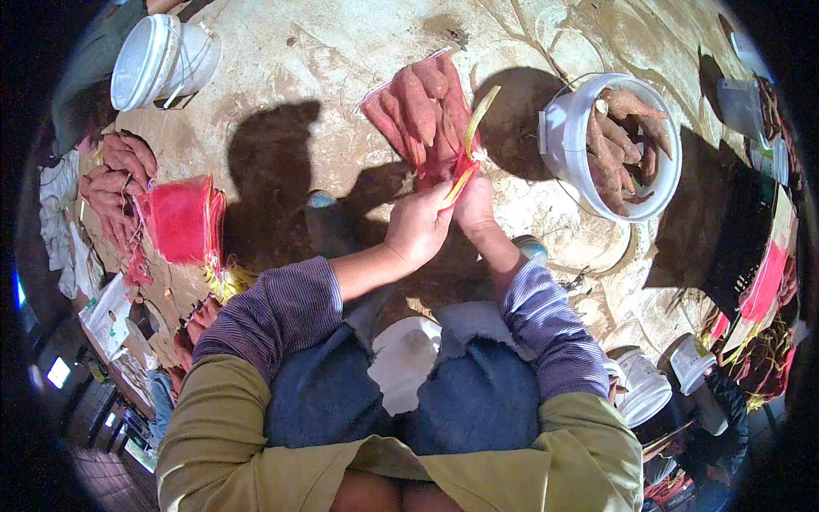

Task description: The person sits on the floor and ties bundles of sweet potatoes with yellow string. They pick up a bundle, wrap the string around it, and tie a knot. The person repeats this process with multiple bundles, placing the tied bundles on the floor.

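Note:
A red mesh bag [452,96] filled with sweet potatoes [419,105] lies on the ground in front of me, its neck towards my body. My left hand [419,224] is closed around the gathered neck of the bag from the left. Against the other side of the neck, my right hand [477,201] grips it too; its fingers are partly hidden. A yellow-green tie strip [481,118] stands up from the neck between the hands. To the right, a white plastic bucket [566,137] holds loose sweet potatoes [614,137].
A stack of red mesh bags [182,221] lies at the left beside filled bags [118,169]. An empty white bucket [192,57] stands at the upper left. More buckets [646,384] are at the lower right, near a dark crate [736,243].

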Motion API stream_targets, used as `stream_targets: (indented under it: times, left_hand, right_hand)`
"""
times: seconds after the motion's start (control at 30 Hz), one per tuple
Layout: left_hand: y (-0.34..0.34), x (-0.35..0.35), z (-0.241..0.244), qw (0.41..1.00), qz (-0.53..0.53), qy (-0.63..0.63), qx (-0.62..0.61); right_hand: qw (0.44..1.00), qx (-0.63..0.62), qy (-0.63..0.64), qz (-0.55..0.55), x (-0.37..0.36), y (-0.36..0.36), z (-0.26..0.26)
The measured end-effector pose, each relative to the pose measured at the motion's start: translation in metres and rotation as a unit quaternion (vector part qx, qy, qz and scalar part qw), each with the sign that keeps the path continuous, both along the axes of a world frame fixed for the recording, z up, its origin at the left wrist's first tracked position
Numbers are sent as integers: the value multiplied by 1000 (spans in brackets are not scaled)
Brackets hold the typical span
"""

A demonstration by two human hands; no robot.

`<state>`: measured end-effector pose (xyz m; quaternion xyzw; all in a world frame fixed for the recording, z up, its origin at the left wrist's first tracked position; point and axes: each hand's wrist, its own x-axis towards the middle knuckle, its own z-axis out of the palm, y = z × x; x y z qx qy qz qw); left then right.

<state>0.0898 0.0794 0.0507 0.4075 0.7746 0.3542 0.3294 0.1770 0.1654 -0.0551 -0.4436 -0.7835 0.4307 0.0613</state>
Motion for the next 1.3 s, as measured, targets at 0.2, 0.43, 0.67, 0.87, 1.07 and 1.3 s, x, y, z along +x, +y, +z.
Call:
stream_targets:
  times: [0.2,0.43,0.67,0.87,1.07,1.3]
  left_hand:
    - [-3,1,-16,999,11,19,23]
    - [-2,3,-18,1000,13,10,8]
    - [1,5,-17,999,8,-28,45]
    - [7,9,-17,998,8,-3,62]
    - [7,3,-12,996,46,-56,45]
    - [15,5,-7,992,63,-102,50]
  right_hand:
    - [981,138,-105,83,-7,12,-11]
    - [977,93,-151,121,10,6,17]
    - [959,178,-161,147,37,10,-7]
    - [984,167,3,60,70,-2,80]
    - [939,332,53,-70,106,72,191]
    - [875,476,-84,38,93,218,170]
